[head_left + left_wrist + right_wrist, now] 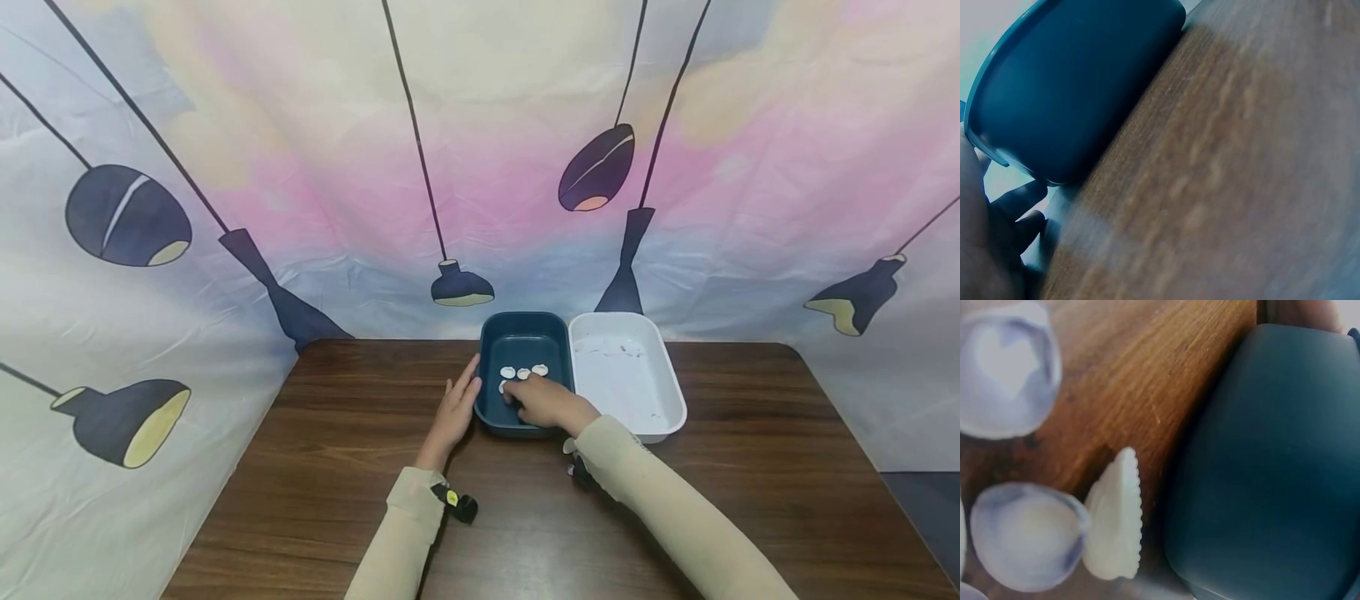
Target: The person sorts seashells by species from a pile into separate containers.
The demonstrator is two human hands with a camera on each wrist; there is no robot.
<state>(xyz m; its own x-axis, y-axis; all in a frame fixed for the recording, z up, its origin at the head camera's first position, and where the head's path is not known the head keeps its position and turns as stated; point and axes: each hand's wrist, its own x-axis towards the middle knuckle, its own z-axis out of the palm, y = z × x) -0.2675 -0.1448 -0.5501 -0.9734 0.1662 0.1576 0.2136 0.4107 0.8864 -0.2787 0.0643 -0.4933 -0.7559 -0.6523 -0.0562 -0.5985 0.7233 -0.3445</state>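
Several white seashells (540, 369) lie in the dark teal tray (522, 323), set close together near its middle. My right hand (550, 402) reaches over the tray's right side with bent fingers, its fingertips at the leftmost seashell (503, 387); the thumb's contact is hidden. Along the tray's left side my left hand (453, 412) rests with straight fingers, and in the left wrist view its fingers (1019, 199) touch the tray's end. Below the right wrist, more seashells (1030, 536) lie on the wood, mostly covered by the sleeve in the head view.
A white tray (626, 375) with small dark specks stands against the teal tray's right side. Both trays sit near the back edge of a brown wooden table (360, 417). A cloth printed with hanging lamps (337, 208) hangs behind it.
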